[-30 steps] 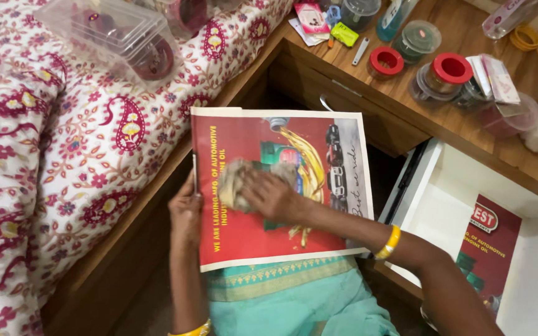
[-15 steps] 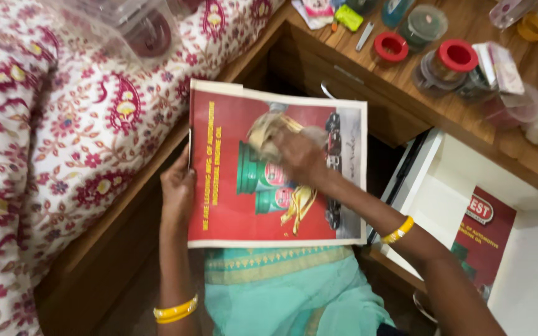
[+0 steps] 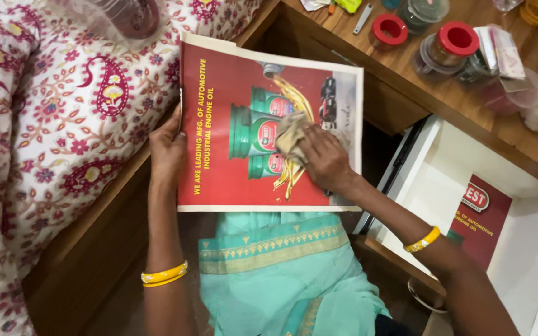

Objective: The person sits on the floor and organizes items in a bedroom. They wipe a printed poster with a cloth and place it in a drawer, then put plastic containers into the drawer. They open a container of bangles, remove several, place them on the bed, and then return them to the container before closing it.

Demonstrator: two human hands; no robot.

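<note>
1. Our left hand [image 3: 168, 152] grips the left edge of the poster [image 3: 225, 155], thumb on the red face and fingers curled behind it, so the hand is clamped on the sheet.
2. That forearm comes straight up from the bottom of the view, with two yellow bangles [image 3: 164, 274] at the wrist.
3. Our right hand [image 3: 325, 160] lies palm down on the poster's right half, fingers pressed together on a crumpled cloth [image 3: 289, 135].
4. The cloth sits bunched under our fingertips, touching the printed green cans near the poster's middle.
5. Our right arm reaches in from the lower right, bent at the elbow, with one yellow bangle [image 3: 423, 239] on it.
6. We hold the poster flat and face up above our lap, over the teal garment [image 3: 287, 274]; its top edge lies close to the worktop's [image 3: 400, 68] corner.
7. The bed [image 3: 51, 124], in a maroon paisley cover, runs along our left, just beside the left hand.
8. A clear plastic box [image 3: 126, 15] lies on the bed near the top.
9. On the worktop stand jars with red lids [image 3: 456, 38] and other small containers, well apart from our hands.
10. An open white drawer [image 3: 505, 249] lies to the right of our right arm, with a second red sheet [image 3: 481, 218] lying inside it.
</note>
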